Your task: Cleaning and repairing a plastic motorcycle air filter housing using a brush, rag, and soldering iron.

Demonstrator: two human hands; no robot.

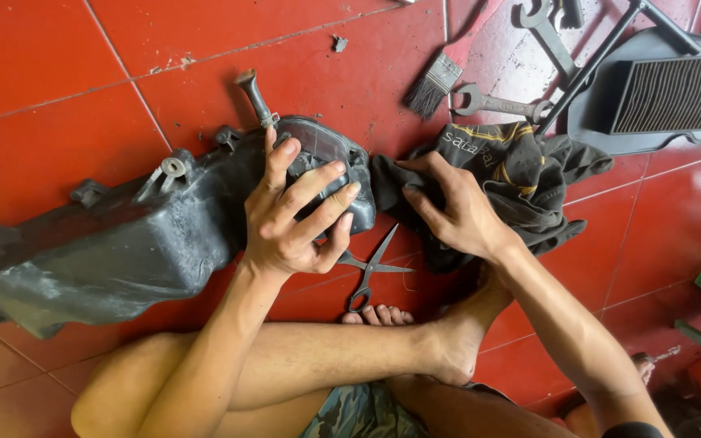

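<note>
- The left hand (290,219) wraps its grip over the rounded end of a black plastic housing (123,239); fingers spread across the top, thumb tucked underneath, so the grip is clamped on the housing.
- The right hand (456,212) presses down on a dark cloth (521,182); the fingers are bent and pinch a fold of the fabric at its left edge, just beside the housing end.
- The housing lies on its side on the red tiled floor (58,73), running from the left edge of the view to the middle; it is dusty, with small brackets along its upper rim and a bent pipe stub (255,97) rising from its top near the left hand.
- A pair of scissors (371,272) lies on the floor between the two hands, blades slightly apart, handles toward the person's bare foot (448,345).
- The cloth is crumpled, dark grey with yellow trim.
- Beyond the cloth lie a paintbrush (432,83) and a ring spanner (501,103); a second spanner (549,32) lies further up.
- At the upper right rests a black tray with a ribbed filter panel (675,93); a thin black rod (602,57) crosses its left corner.
</note>
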